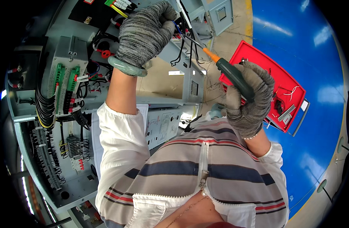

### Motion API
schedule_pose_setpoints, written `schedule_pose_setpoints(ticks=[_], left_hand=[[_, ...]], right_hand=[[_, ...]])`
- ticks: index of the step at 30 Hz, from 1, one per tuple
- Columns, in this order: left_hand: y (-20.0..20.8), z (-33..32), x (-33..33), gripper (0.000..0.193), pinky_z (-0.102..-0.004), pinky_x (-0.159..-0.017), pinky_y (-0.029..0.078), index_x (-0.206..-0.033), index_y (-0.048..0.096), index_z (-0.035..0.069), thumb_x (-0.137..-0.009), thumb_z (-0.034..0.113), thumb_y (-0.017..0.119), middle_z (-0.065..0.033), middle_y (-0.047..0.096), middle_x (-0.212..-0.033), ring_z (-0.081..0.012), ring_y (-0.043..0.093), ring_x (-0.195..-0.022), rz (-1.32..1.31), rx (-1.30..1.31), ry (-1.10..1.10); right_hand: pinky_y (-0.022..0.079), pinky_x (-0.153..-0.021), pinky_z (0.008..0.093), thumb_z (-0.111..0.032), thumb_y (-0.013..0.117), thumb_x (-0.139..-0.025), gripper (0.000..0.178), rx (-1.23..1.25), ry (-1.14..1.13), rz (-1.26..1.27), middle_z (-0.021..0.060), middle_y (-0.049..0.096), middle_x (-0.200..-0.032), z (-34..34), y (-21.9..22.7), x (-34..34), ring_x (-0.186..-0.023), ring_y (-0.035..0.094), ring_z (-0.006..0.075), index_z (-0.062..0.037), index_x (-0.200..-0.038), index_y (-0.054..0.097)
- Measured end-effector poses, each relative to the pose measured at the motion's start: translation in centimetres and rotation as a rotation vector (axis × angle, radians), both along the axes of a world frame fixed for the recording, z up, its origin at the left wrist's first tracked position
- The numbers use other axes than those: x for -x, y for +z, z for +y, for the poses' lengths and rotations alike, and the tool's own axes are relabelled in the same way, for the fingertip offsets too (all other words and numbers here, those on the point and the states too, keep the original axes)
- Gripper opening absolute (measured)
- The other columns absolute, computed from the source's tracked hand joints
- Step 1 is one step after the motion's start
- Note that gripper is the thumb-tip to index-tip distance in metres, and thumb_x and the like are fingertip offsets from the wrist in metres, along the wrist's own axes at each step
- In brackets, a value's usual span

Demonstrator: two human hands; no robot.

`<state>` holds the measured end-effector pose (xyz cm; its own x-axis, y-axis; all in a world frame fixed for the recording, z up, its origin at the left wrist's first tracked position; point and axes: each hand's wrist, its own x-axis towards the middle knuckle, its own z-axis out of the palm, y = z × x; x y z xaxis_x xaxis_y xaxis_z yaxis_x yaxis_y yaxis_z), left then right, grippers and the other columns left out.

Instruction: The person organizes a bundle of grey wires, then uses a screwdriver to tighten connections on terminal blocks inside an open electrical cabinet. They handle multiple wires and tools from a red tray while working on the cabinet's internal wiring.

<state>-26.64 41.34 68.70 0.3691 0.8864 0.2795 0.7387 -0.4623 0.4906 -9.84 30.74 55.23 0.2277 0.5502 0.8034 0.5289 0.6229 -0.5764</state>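
My left hand (146, 36), in a grey knit glove, is raised at the top centre beside the wiring of an open electrical cabinet. Its fingers are curled together, and what they pinch is hidden. A thin blue wire (176, 26) shows right by its fingertips. My right hand (252, 97), gloved the same way, is wrapped round a screwdriver (235, 78) with a dark green and orange handle. The shaft points up and left, its tip close to the blue wire; contact cannot be made out. Black cables (190, 41) hang just right of my left hand.
To the left stand a grey module with green terminal blocks (66, 81), bundled black wires (45, 104) and rows of terminals (45, 152). A red tray (296, 89) with loose wires and small parts sits at right, above blue floor (322, 121). A cabinet door (220, 17) stands out at the top.
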Motion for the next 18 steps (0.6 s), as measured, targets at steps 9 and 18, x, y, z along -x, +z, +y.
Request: schedule_pose_setpoints(ticks=[9, 18], left_hand=[[0.3, -0.1, -0.6, 0.006, -0.0261, -0.056, 0.045, -0.078, 0.056, 0.002, -0.073, -0.001, 0.056, -0.0071, 0.055, -0.064, -0.0131, 0.055, -0.060, 0.097, -0.065, -0.052], [-0.8, 0.9, 0.4, 0.010, -0.0286, -0.056, 0.044, -0.076, 0.057, 0.002, -0.069, -0.004, 0.060, -0.0086, 0.054, -0.064, -0.0176, 0.054, -0.059, 0.146, -0.301, -0.186]], right_hand=[[0.046, -0.078, 0.0369, -0.007, 0.062, -0.076, 0.029, -0.028, -0.012, 0.015, 0.0130, 0.061, -0.100, 0.0, 0.1, 0.0, -0.087, 0.057, 0.0308, -0.0022, -0.105, 0.058], [0.046, -0.079, 0.0369, -0.005, 0.062, -0.075, 0.030, 0.006, 0.002, 0.029, 0.0147, 0.060, -0.099, 0.3, 0.0, -0.5, -0.090, 0.056, 0.0306, -0.0019, -0.105, 0.059]])
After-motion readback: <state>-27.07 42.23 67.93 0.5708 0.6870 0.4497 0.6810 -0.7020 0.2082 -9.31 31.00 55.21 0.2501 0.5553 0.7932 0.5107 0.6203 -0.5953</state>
